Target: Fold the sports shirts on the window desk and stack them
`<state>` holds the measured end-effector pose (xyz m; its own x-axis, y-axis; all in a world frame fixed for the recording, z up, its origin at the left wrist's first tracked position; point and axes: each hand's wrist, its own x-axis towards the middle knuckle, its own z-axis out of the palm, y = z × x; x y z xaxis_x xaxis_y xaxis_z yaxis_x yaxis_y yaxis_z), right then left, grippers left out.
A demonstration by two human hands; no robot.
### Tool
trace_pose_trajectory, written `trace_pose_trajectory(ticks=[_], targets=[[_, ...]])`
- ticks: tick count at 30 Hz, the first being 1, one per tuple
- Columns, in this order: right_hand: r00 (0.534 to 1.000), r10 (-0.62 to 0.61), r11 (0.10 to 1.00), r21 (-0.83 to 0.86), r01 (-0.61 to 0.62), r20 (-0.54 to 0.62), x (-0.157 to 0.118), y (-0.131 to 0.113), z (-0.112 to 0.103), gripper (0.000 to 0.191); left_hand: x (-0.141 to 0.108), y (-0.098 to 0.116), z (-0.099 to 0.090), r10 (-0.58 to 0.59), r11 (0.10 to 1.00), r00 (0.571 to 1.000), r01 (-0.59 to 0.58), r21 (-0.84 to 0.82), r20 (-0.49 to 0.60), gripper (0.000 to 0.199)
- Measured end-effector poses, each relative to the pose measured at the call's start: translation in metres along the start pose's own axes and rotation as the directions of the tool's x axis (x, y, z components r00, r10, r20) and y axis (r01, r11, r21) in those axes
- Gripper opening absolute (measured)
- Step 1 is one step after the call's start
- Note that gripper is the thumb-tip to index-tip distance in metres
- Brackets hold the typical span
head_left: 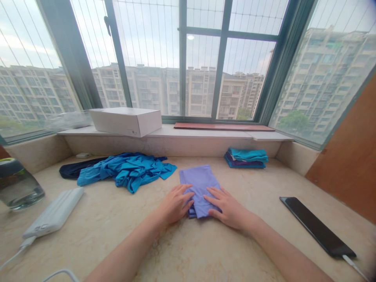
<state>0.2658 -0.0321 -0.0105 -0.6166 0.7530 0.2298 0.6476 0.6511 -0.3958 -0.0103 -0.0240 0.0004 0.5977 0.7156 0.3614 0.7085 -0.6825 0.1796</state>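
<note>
A lavender garment (199, 178), folded into a narrow rectangle, lies flat on the stone counter in front of me. My left hand (176, 201) rests on its left edge with the fingers stretched over the cloth. On the right edge lies my right hand (225, 203), its fingers spread flat. A darker blue layer peeks out at the near end, between the hands. Beyond and to the left is a crumpled heap of blue clothes (129, 168) with a dark navy piece under it. Folded teal and purple clothes (246, 157) sit stacked at the back right.
At the left stand a water bottle (19, 184) and a white power bank (54, 213) with a cable. A black phone (317, 225), also cabled, lies at the right. On the window ledge are a white box (126, 119) and a reddish board (223, 126).
</note>
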Motion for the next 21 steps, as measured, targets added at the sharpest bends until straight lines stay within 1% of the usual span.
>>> trace_pose_trajectory(ticks=[1,3,4,5,7,9,10,12,14,16,17,18,19,20,21], targets=[[1.000,-0.023,0.999,0.047,0.022,0.014,-0.002,-0.003,-0.001,0.052,0.000,0.000,0.000,0.001,0.999,1.000,-0.001,-0.037,0.004,0.035],[0.997,-0.071,0.982,0.179,0.063,0.034,-0.005,-0.005,-0.005,0.041,-0.001,0.000,-0.001,-0.001,0.991,1.000,0.005,-0.137,0.031,0.040],[0.997,-0.078,0.966,0.247,0.071,0.020,-0.005,-0.003,-0.007,0.036,-0.002,0.000,-0.002,-0.009,0.982,0.999,0.018,-0.186,0.048,0.040],[0.998,-0.059,0.953,0.296,0.063,-0.021,-0.005,0.000,-0.008,0.035,-0.002,0.000,-0.002,-0.023,0.973,0.998,0.036,-0.230,0.060,0.039],[0.987,0.055,0.953,0.304,-0.006,-0.154,-0.004,0.010,-0.007,0.037,-0.003,0.000,-0.005,-0.045,0.953,0.997,0.064,-0.297,0.070,0.037],[0.945,0.183,0.966,0.227,-0.123,-0.270,-0.001,0.023,-0.002,0.042,-0.004,0.002,-0.008,-0.035,0.943,0.996,0.060,-0.328,0.081,0.038],[0.928,0.226,0.966,0.191,-0.175,-0.296,0.000,0.029,0.002,0.046,-0.005,0.003,-0.010,-0.017,0.941,0.995,0.049,-0.334,0.099,0.039],[0.913,0.284,0.955,0.174,-0.241,-0.294,0.003,0.038,0.009,0.053,-0.007,0.008,-0.016,0.037,0.939,0.987,0.019,-0.344,0.155,0.042],[0.906,0.320,0.941,0.203,-0.270,-0.277,0.004,0.042,0.014,0.056,-0.009,0.014,-0.021,0.117,0.923,0.970,-0.028,-0.383,0.211,0.043],[0.896,0.349,0.925,0.253,-0.283,-0.275,0.005,0.040,0.015,0.055,-0.011,0.022,-0.021,0.184,0.895,0.954,-0.065,-0.440,0.234,0.041],[0.889,0.359,0.918,0.281,-0.281,-0.283,0.006,0.037,0.014,0.052,-0.011,0.024,-0.019,0.184,0.885,0.957,-0.061,-0.461,0.225,0.041],[0.883,0.366,0.910,0.314,-0.272,-0.295,0.007,0.033,0.013,0.049,-0.011,0.026,-0.015,0.147,0.883,0.969,-0.039,-0.469,0.196,0.041],[0.876,0.369,0.901,0.351,-0.255,-0.311,0.008,0.029,0.011,0.046,-0.011,0.026,-0.009,0.078,0.886,0.986,-0.002,-0.464,0.145,0.043],[0.868,0.368,0.892,0.389,-0.228,-0.333,0.009,0.024,0.009,0.042,-0.010,0.024,-0.001,-0.011,0.889,0.997,0.045,-0.455,0.077,0.046],[0.861,0.357,0.886,0.422,-0.190,-0.362,0.009,0.019,0.008,0.039,-0.009,0.020,0.006,-0.104,0.889,0.995,0.093,-0.448,-0.001,0.051]])
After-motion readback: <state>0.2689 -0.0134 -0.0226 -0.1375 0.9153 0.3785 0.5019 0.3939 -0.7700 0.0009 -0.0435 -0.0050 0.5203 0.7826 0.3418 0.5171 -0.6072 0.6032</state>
